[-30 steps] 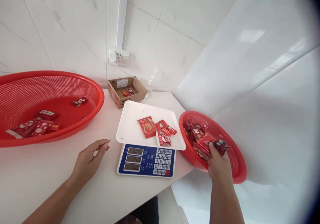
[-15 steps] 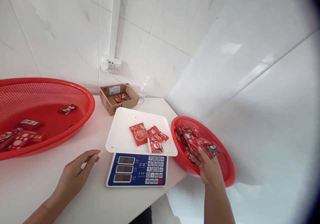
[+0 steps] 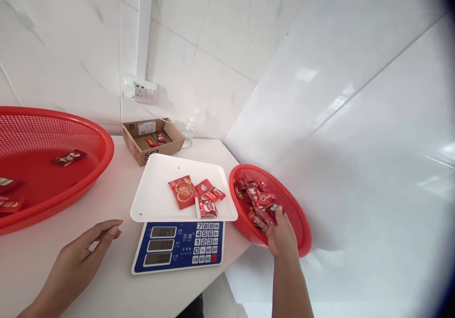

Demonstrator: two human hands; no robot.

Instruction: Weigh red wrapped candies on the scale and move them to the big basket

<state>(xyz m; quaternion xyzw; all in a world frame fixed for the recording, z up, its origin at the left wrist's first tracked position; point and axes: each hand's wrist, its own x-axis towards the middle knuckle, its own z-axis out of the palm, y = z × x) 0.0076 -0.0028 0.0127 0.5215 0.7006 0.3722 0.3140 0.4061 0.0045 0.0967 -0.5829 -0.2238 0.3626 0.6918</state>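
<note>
My left hand (image 3: 80, 256) hovers over the white table, left of a blue-and-white digital scale (image 3: 179, 247). Its thumb and index fingertips come together with nothing seen between them. On the scale's white tray (image 3: 152, 190) lie a large square red candy packet (image 3: 184, 192) and several smaller red packets (image 3: 206, 207). My right hand (image 3: 282, 232) reaches into the smaller red basket (image 3: 296, 223) at the right. Its thumb and fingers are apart, touching the heap of red candy packets (image 3: 254, 195); the lower fingers are partly hidden there.
A large red mesh basket (image 3: 103, 154) with a few packets stands at the left. Behind the scale are a cardboard box (image 3: 137, 152) holding small packets and a clear plastic bottle (image 3: 191, 127). A wall socket (image 3: 140, 90) has a cable plugged in. Walls close off the back and right.
The view has turned right, shifting everything leftward. My right hand has let the dark red packet sink back onto the heap, and its fingers have spread. The packets on the tray are unchanged.
</note>
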